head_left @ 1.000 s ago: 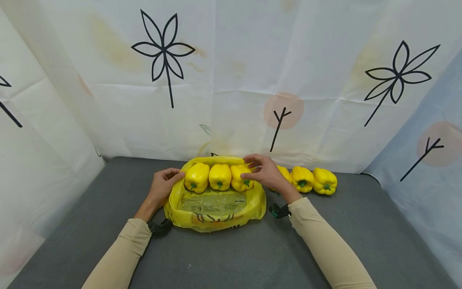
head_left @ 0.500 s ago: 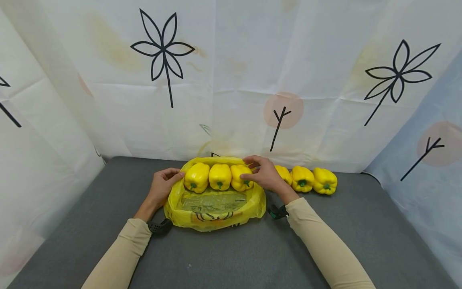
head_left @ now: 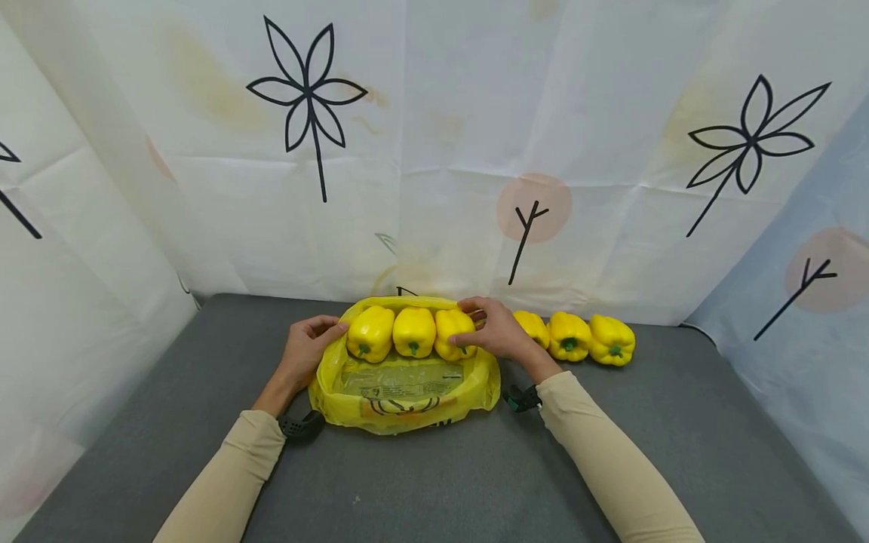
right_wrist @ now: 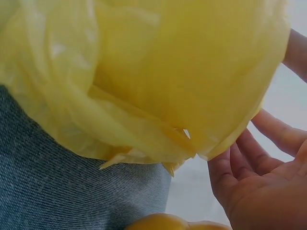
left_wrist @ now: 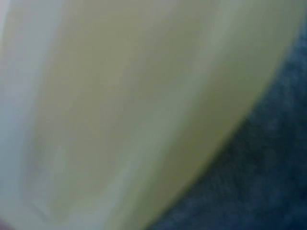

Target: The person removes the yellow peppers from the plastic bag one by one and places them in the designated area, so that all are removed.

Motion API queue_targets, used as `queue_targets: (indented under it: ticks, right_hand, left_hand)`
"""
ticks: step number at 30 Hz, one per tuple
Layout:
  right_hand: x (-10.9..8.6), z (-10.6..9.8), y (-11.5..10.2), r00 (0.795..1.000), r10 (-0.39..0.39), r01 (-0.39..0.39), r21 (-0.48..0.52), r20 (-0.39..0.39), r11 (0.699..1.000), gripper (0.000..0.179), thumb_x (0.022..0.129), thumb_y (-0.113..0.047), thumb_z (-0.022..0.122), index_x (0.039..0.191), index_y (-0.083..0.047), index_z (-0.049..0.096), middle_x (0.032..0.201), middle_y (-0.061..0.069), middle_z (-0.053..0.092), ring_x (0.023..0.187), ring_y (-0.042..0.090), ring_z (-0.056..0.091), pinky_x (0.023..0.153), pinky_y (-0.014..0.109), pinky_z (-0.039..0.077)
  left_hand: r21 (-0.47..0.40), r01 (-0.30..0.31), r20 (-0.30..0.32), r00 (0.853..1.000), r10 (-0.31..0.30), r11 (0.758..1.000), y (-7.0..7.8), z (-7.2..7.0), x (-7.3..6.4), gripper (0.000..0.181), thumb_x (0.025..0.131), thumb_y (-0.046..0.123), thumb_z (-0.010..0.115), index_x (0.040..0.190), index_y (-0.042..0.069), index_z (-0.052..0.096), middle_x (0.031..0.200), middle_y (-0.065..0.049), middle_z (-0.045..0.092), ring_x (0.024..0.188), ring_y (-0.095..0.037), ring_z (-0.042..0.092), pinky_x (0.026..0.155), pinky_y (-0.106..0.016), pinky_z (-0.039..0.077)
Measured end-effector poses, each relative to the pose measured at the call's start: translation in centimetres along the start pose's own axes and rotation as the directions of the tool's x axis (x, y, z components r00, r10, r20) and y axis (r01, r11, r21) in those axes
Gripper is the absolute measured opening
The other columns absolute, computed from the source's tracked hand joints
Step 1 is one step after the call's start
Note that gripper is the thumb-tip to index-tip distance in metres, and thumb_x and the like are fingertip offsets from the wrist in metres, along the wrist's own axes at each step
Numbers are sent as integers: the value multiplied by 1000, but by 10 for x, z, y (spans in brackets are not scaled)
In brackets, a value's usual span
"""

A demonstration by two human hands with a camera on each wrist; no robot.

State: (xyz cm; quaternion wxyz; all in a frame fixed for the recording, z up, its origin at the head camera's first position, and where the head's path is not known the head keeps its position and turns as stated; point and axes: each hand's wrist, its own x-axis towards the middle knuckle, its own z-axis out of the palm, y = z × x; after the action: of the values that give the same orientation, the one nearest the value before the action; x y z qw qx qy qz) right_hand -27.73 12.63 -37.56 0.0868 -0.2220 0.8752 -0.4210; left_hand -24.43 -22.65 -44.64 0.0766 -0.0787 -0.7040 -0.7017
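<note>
The left hand (head_left: pixel 305 353) pinches the yellow bag (head_left: pixel 400 422) one side, the right hand (head_left: pixel 501 330) the other; inner print (head_left: pixel 407 390) is illegible.

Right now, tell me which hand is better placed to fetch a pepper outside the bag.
Probably the right hand: it is nearer the three loose peppers, while the left hand is across the bag from them.

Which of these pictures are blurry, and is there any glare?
Head view: fairly sharp, soft highlights on the peppers in the yellow bag; left wrist view: badly out of focus, the bag just smooth streaks; right wrist view: clearer, pale glints on the bag's folds.
</note>
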Motion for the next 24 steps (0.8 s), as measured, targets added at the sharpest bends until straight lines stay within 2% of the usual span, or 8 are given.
queue_targets:
  ticks: [10, 24]
  right_hand:
    - [2, -1, 0, 997, 46, -46, -4, 56, 999, 76, 90, -30, 80, 151, -4, 45, 148, 19, 48, 127, 36, 51, 100, 50, 49]
    - [2, 0, 1, 995, 79, -80, 11, 57, 997, 75, 86, -32, 84, 145, -3, 49, 143, 17, 50, 125, 34, 52, 101, 48, 49]
  left_hand:
    - [-2, -2, 4, 1000, 2, 1000, -1, 0, 0, 37, 101, 15, 67, 115, -19, 62, 92, 1, 69, 82, -11, 67, 73, -24, 60]
    - [-15, 9, 5, 1000, -8, 1000, 0, 0, 1, 37, 101, 15, 67, 115, -19, 61, 92, 2, 69, 82, -11, 68, 73, -24, 60]
